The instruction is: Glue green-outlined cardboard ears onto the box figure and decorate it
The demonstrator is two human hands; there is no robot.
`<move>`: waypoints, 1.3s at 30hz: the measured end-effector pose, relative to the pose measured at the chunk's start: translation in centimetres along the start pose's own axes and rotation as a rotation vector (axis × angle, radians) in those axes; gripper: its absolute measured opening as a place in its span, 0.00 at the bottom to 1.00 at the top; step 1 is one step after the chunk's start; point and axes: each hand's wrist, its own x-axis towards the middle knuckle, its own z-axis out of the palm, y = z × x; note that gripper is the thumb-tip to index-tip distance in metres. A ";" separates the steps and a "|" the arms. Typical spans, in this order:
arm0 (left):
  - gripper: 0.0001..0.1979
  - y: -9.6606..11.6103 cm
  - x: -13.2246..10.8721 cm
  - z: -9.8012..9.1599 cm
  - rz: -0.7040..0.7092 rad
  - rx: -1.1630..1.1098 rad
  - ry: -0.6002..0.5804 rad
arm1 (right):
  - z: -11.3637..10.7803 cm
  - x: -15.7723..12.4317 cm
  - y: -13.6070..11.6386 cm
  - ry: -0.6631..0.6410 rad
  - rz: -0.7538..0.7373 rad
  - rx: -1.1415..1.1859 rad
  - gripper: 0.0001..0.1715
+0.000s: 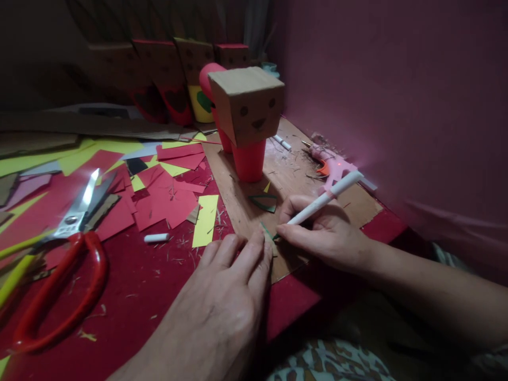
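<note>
- the right hand [325, 230] is closed in a writing grip, thumb and fingers pinched around a white marker [317, 206] near its lower end.
- the marker's dark green tip points down at a small cardboard piece [266, 231] with a green line along its edge; whether the tip is touching it is too small to tell.
- the left hand [226, 286] lies palm down, fingers spread a little and nearly straight, fingertips against that piece; how much of it they cover cannot be told.
- the small piece is on the near part of a brown board [242, 206], between the two hands.
- just beyond it on the board lies a leaf-shaped cutout [264, 203] with a dark green edge.
- farther back, a cardboard box head [254, 108] with a drawn face sits on a red cup [249, 161].
- a pink glue gun [335, 164] lies behind the right hand, near the wall.
- left of the board are a yellow paper strip [205, 220], a white cap [156, 238], red paper scraps [170, 203] and red-handled scissors [73, 225], their blades apart.
</note>
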 end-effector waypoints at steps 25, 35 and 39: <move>0.24 0.0 0.0 0.5 -0.008 0.004 0.057 | 0.1 0.4 0.3 0.012 -0.040 0.020 0.08; 0.24 0.1 0.2 0.2 0.000 -0.016 0.019 | 0.2 0.2 0.5 -0.007 -0.040 0.042 0.10; 0.23 0.0 0.2 0.4 0.001 -0.035 0.057 | 0.3 0.4 0.7 0.006 -0.044 0.037 0.08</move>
